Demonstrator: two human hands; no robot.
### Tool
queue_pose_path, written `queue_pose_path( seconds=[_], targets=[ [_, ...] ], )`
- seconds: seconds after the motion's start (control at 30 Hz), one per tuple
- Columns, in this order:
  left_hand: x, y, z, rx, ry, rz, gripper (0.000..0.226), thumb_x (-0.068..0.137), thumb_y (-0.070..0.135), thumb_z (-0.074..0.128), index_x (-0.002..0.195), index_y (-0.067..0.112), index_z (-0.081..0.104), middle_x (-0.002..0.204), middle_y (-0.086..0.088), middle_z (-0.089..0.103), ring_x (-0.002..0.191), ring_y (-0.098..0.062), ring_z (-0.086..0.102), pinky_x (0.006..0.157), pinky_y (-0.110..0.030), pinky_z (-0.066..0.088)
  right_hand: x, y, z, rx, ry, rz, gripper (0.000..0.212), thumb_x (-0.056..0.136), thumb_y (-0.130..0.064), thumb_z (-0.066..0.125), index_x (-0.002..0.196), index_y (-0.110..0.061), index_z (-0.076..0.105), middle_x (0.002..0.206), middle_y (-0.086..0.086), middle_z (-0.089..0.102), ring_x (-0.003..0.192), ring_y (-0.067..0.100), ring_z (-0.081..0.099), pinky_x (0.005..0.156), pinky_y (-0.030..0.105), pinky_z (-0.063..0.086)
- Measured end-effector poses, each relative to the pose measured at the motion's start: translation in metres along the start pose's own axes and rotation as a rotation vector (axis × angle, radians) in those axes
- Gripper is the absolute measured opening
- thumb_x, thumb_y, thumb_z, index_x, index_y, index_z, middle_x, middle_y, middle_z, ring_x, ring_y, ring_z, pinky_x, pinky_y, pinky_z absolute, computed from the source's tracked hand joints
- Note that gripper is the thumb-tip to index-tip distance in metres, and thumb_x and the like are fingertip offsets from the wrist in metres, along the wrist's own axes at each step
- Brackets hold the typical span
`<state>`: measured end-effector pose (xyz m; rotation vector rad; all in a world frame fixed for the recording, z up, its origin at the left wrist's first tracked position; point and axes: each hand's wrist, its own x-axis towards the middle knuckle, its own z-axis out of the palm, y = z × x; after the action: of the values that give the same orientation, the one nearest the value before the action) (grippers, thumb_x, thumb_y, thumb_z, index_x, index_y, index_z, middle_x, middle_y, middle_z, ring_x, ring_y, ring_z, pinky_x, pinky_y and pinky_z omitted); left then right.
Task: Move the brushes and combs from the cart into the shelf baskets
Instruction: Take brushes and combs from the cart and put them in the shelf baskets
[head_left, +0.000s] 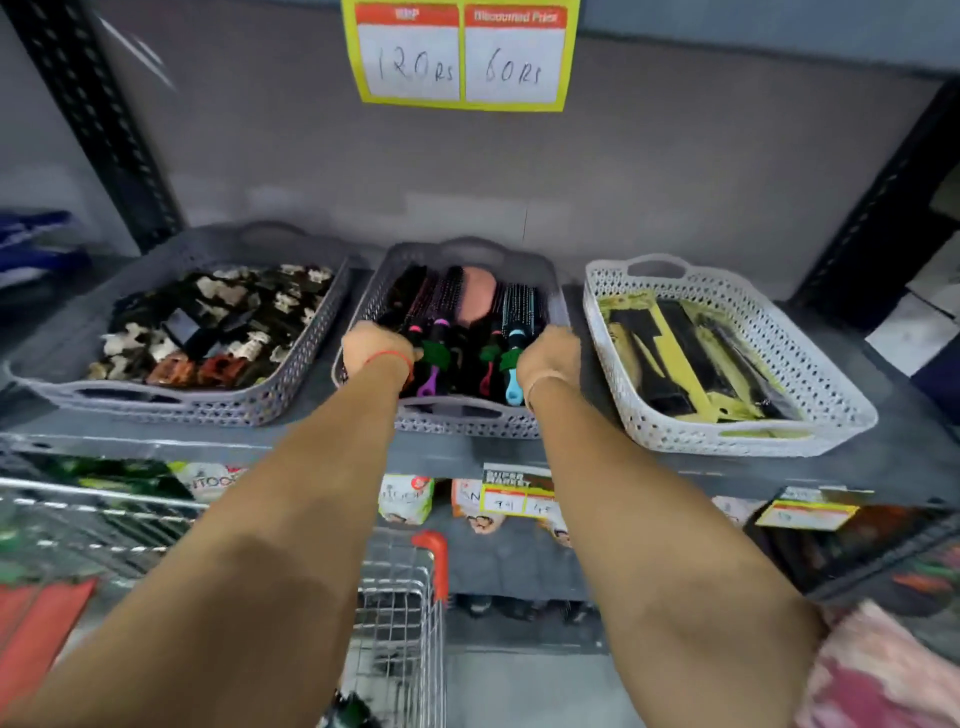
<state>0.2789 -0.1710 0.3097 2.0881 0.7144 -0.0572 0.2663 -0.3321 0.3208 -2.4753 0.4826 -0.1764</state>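
The middle grey basket (457, 421) on the shelf holds several round brushes (519, 306) with pink, purple and blue handles, plus a pink paddle brush (480, 296). My left hand (376, 351) is curled over this basket's left rim and my right hand (548, 356) over its right rim. Their fingertips are hidden by the backs of the hands. The white basket (675, 426) to the right holds black combs on yellow cards (691, 353). The wire cart (400, 603) with a red handle stands below my arms.
A wider grey basket (156, 405) on the left is full of hair clips. A yellow price sign (460, 54) hangs on the back wall. Black shelf uprights (98, 119) stand at both sides. A lower shelf carries boxed goods and price tags (514, 493).
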Motion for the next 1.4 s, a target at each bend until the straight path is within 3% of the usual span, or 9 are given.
queue_pose_path(
  seconds=[0.1, 0.23, 0.4, 0.7, 0.93, 1.07, 1.2, 1.3, 1.4],
  targets=[
    [-0.015, -0.004, -0.035, 0.117, 0.133, 0.154, 0.058, 0.076, 0.041, 0.070, 0.108, -0.007, 0.066, 0.115, -0.023, 0.069, 0.111, -0.030, 0.064, 0.093, -0.036, 0.049, -0.015, -0.009, -0.011, -0.142, 0.044, -0.229, 0.041, 0.086, -0.017, 0.061, 0.120, 0.002, 0.049, 0.127, 0.025, 0.054, 0.118, 0.037, 0.051, 0.097, 0.041, 0.044],
    [-0.028, -0.017, -0.099, -0.510, -0.053, 0.164, 0.056, 0.093, 0.051, 0.034, 0.083, 0.005, 0.063, 0.080, -0.012, 0.072, 0.063, -0.019, 0.073, 0.062, -0.029, 0.051, -0.057, -0.067, -0.026, 0.262, -0.022, -0.448, 0.057, 0.085, -0.046, 0.057, 0.125, -0.007, 0.047, 0.112, 0.017, 0.063, 0.108, 0.034, 0.057, 0.090, 0.041, 0.046],
    [-0.031, -0.093, -0.180, -0.911, 0.108, 0.073, 0.068, 0.094, 0.057, 0.015, 0.066, 0.010, 0.054, 0.028, 0.002, 0.057, 0.022, -0.010, 0.051, 0.037, -0.013, 0.039, -0.150, -0.142, 0.009, 0.777, -0.401, -0.506, 0.021, 0.088, -0.047, 0.050, 0.082, -0.027, 0.051, 0.062, 0.002, 0.061, 0.044, 0.018, 0.057, 0.043, 0.027, 0.048],
    [-0.055, -0.342, -0.134, -0.962, 0.252, -0.553, 0.055, 0.098, 0.045, 0.026, 0.055, 0.014, 0.043, 0.044, -0.007, 0.043, 0.010, -0.002, 0.032, 0.023, -0.002, 0.025, -0.210, -0.091, 0.214, 0.122, -1.322, -0.274, 0.051, 0.092, -0.056, 0.027, 0.128, -0.021, 0.037, 0.068, 0.007, 0.051, 0.038, 0.013, 0.048, 0.046, 0.023, 0.040],
    [-0.065, -0.453, -0.027, -0.917, 0.245, -0.994, 0.040, 0.099, 0.031, 0.032, 0.063, 0.015, 0.039, 0.062, -0.003, 0.036, 0.014, -0.002, 0.036, 0.032, -0.004, 0.023, -0.197, 0.018, 0.345, -0.344, -1.427, -0.255, 0.054, 0.092, -0.045, 0.044, 0.129, -0.005, 0.041, 0.071, 0.001, 0.045, 0.056, 0.016, 0.044, 0.049, 0.027, 0.037],
    [-0.057, -0.474, 0.026, -0.945, 0.326, -1.070, 0.031, 0.096, 0.029, 0.045, 0.072, 0.010, 0.051, 0.062, -0.005, 0.044, 0.034, -0.011, 0.046, 0.027, -0.007, 0.025, -0.199, 0.061, 0.388, -0.573, -1.381, -0.432, 0.047, 0.085, -0.034, 0.063, 0.121, -0.007, 0.048, 0.113, 0.013, 0.058, 0.102, 0.029, 0.058, 0.087, 0.037, 0.047],
    [-0.053, -0.489, 0.062, -0.879, 0.414, -1.084, 0.037, 0.091, 0.035, 0.052, 0.064, 0.010, 0.055, 0.056, -0.003, 0.054, 0.037, -0.009, 0.050, 0.034, -0.011, 0.031, -0.212, 0.098, 0.404, -0.472, -1.396, -0.386, 0.066, 0.072, -0.015, 0.078, 0.126, -0.001, 0.042, 0.123, 0.017, 0.061, 0.113, 0.033, 0.058, 0.079, 0.030, 0.049],
    [-0.047, -0.492, 0.069, -0.810, 0.529, -1.039, 0.034, 0.088, 0.034, 0.057, 0.069, 0.007, 0.063, 0.058, -0.008, 0.065, 0.045, -0.010, 0.061, 0.056, -0.022, 0.050, -0.219, 0.112, 0.407, -0.550, -1.306, -0.395, 0.062, 0.071, -0.023, 0.078, 0.120, -0.011, 0.042, 0.112, 0.014, 0.064, 0.099, 0.033, 0.064, 0.080, 0.042, 0.056],
    [-0.037, -0.486, 0.065, -0.394, 0.493, -0.990, 0.036, 0.085, 0.035, 0.059, 0.101, 0.004, 0.068, 0.105, -0.019, 0.069, 0.098, -0.029, 0.065, 0.089, -0.034, 0.049, -0.217, 0.112, 0.409, -0.554, -1.312, -0.396, 0.061, 0.071, -0.023, 0.078, 0.120, -0.011, 0.042, 0.115, 0.013, 0.061, 0.093, 0.030, 0.062, 0.078, 0.038, 0.056]
  ],
)
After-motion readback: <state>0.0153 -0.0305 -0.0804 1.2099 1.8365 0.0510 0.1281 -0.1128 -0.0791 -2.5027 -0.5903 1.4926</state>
